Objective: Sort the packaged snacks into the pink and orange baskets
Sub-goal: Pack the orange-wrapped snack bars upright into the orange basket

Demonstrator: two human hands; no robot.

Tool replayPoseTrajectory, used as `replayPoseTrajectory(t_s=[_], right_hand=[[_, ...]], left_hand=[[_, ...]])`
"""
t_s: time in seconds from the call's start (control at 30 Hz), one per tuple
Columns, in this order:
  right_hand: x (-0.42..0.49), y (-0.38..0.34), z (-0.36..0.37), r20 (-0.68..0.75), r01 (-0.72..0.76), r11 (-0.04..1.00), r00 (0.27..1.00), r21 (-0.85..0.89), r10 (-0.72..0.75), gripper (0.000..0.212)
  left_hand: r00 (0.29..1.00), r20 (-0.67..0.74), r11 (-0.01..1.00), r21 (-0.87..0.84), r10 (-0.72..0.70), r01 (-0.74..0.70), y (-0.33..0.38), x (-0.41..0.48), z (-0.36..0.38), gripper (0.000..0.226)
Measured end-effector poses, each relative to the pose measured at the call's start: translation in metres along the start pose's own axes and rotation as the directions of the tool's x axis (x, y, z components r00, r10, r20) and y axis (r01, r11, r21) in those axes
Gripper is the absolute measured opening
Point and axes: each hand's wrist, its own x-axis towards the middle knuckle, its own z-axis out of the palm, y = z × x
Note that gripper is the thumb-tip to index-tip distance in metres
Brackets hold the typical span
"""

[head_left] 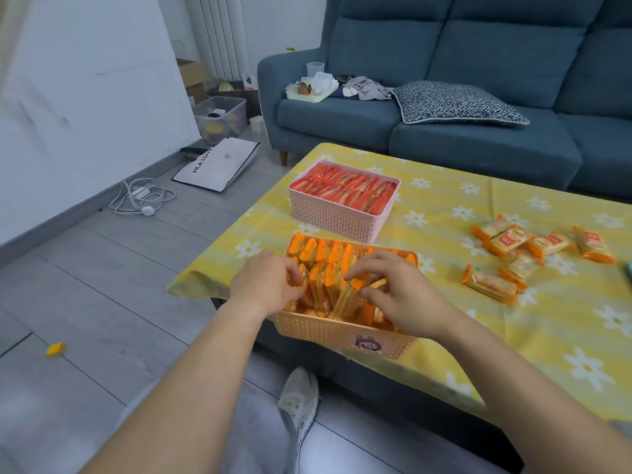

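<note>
- At the table's near left corner, packets in the orange basket (342, 331) are pinched by both grips: left hand (265, 285), right hand (400, 292).
- Loose packets (513, 258) lie toward the right edge, nearer the right hand; the pink basket (337, 213) is packed.

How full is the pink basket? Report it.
Full: the pink basket holds rows of red packets up to its rim.

From my feed, both hands' fingers (290, 273) dip among the orange packets (328, 268), so I can't tell any grip. The packet print is too small to read. The right edge crops a teal object (628, 273) on the tabletop (513, 336).
</note>
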Motion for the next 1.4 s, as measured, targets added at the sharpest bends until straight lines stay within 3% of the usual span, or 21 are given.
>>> replayPoseTrajectory(t_s=[0.07, 0.27, 0.47, 0.57, 0.7, 0.83, 1.0, 1.17, 1.3, 1.4], right_hand=[[0.003, -0.003, 0.001, -0.011, 0.009, 1.0, 1.0, 0.003, -0.009, 0.03], [0.031, -0.018, 0.012, 0.043, 0.088, 0.995, 0.995, -0.039, -0.087, 0.035], [0.064, -0.036, 0.052, 0.25, 0.193, 0.951, 0.959, -0.24, -0.131, 0.037], [0.068, -0.035, 0.067, 0.196, 0.198, 0.91, 0.972, -0.365, -0.133, 0.033], [0.063, -0.025, 0.052, 0.139, 0.166, 0.948, 0.982, -0.272, -0.132, 0.03], [0.049, -0.004, 0.014, 0.047, 0.074, 0.976, 0.997, -0.206, -0.065, 0.024], [0.035, -0.002, 0.01, 0.164, 0.118, 0.96, 0.983, -0.254, -0.077, 0.026], [0.042, -0.006, 0.016, 0.06, 0.065, 0.994, 0.996, -0.086, -0.06, 0.029], [0.051, -0.013, 0.026, 0.099, 0.073, 0.993, 0.993, -0.089, -0.064, 0.042], [0.057, -0.015, 0.031, 0.096, 0.053, 0.994, 0.994, -0.096, -0.044, 0.047]], left_hand=[[1.0, -0.003, 1.0, -0.02, -0.005, 0.005, -0.002, 0.003, 0.0, 0.004], [1.0, 0.008, 0.998, -0.061, 0.006, -0.006, -0.004, 0.011, 0.004, 0.019], [1.0, -0.003, 0.976, -0.215, -0.008, 0.007, -0.006, 0.014, -0.002, 0.031], [0.998, -0.064, 0.953, -0.301, -0.029, 0.009, -0.008, 0.015, -0.006, 0.028], [0.999, -0.03, 0.935, -0.355, 0.019, -0.029, -0.008, 0.016, -0.003, 0.015], [0.993, 0.102, 0.969, -0.246, 0.055, -0.029, -0.005, 0.015, -0.004, 0.017], [0.991, 0.13, 0.999, 0.036, 0.036, -0.041, 0.012, 0.005, -0.002, 0.036], [0.997, 0.072, 0.999, -0.01, -0.041, 0.042, 0.019, 0.001, -0.007, 0.027], [0.993, 0.06, 0.994, 0.015, -0.105, 0.105, 0.021, -0.002, -0.014, 0.025], [0.99, 0.09, 0.989, 0.101, -0.113, 0.104, 0.025, -0.006, -0.016, 0.035]])
